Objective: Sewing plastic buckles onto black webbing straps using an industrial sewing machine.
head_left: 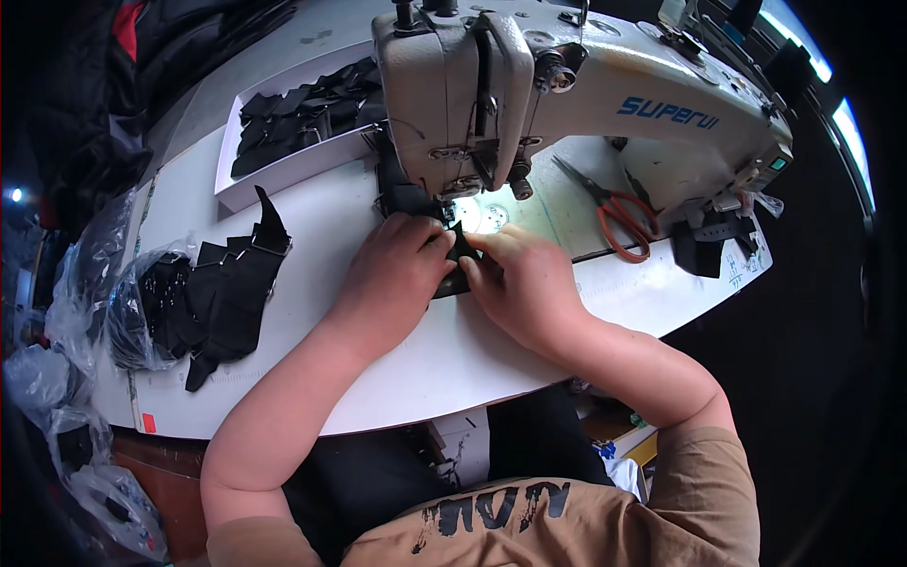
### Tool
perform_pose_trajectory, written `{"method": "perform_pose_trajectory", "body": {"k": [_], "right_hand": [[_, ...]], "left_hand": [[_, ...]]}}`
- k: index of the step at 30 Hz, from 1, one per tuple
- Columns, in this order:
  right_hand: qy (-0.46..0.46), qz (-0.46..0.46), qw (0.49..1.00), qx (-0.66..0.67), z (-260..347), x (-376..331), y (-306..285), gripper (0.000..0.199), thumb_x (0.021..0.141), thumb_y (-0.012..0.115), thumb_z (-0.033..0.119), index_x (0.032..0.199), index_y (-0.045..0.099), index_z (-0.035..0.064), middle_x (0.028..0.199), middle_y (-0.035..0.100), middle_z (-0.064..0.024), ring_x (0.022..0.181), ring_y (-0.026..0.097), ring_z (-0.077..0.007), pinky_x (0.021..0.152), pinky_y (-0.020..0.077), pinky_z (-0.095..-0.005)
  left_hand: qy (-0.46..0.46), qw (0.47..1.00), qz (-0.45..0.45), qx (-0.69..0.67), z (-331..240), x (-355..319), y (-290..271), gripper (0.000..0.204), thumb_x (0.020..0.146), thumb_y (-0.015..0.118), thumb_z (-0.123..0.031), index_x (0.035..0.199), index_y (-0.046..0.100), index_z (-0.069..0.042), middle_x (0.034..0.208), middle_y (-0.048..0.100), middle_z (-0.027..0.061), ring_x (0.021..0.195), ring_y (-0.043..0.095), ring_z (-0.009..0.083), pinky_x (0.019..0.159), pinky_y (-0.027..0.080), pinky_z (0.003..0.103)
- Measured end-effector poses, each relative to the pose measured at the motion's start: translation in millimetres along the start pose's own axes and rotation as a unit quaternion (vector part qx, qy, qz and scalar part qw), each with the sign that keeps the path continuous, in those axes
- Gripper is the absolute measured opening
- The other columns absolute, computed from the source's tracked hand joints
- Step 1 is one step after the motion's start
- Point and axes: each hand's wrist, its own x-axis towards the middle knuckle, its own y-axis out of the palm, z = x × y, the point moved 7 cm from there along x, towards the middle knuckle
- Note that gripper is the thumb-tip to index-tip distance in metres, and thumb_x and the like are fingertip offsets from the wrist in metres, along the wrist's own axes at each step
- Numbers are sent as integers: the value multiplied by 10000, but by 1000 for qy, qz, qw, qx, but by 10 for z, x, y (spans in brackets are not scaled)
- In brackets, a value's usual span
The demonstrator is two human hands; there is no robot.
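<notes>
Both my hands meet just in front of the needle area of a white sewing machine [453, 104], whose lamp lights the plate. A small black fabric piece [460, 248] is pinched between them. My left hand [402, 269] lies on the left of it, fingers closed near the presser foot. From the right, my right hand [524, 279] grips the same piece between thumb and forefinger. The part under my fingers is hidden. More black fabric [408, 197] lies behind my left hand, beside the machine head.
A white box [227, 184] of black fabric pieces stands at the back left. Nearer, black pieces with metal buckles [227, 298] spill from a clear plastic bag [128, 321]. Red-handled scissors [625, 227] lie under the machine arm. Black scraps [699, 253] sit at the right edge.
</notes>
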Motion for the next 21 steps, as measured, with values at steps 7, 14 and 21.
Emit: {"method": "perform_pose_trajectory", "body": {"k": [7,14,21], "right_hand": [[-24,-27,999,6,-52,-10,36,186,834,682,59,1009,734,23,855,663,-153,789,658,-350,690,517,-428],[-31,-14,999,5,-5,-21,23,208,840,671,61,1037,726,23,863,659,-153,770,655,-358,672,519,-435],[-103,13,984,-145,111,-98,144,264,870,646,97,1127,679,51,839,586,-106,721,625,-302,589,501,-417]], "left_hand": [[-18,1000,9,17,0,-19,-11,239,857,694,-98,1071,672,8,1086,612,102,1050,584,296,918,515,420],[-24,1000,0,21,15,-26,-1,235,863,684,-91,1076,683,10,1085,608,105,1058,581,298,925,512,420],[-29,999,1,14,1,0,-35,241,861,666,-84,1091,688,-13,1078,613,99,1042,583,298,904,512,415]]}}
